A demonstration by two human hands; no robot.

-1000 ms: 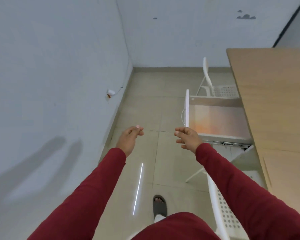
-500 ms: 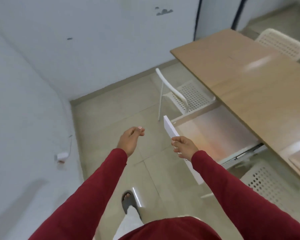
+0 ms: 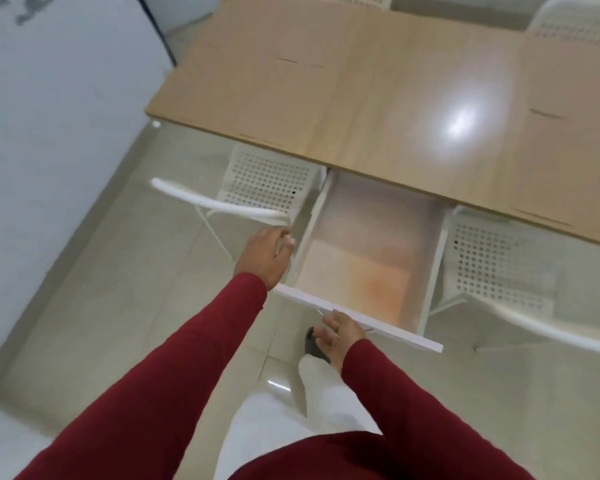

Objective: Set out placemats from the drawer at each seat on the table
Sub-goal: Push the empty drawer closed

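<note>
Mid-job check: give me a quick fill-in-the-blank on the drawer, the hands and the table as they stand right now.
1. The drawer under the table is pulled ____.
2. The right hand is at the drawer's white ____ panel.
3. The left hand is beside the drawer's ____ side wall, near a white chair.
4. The number of placemats lying on the tabletop is ____.

Missing words: open; front; left; zero

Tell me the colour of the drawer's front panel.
White. The drawer's front panel shows best in the head view, its only view, under the wooden table.
</note>
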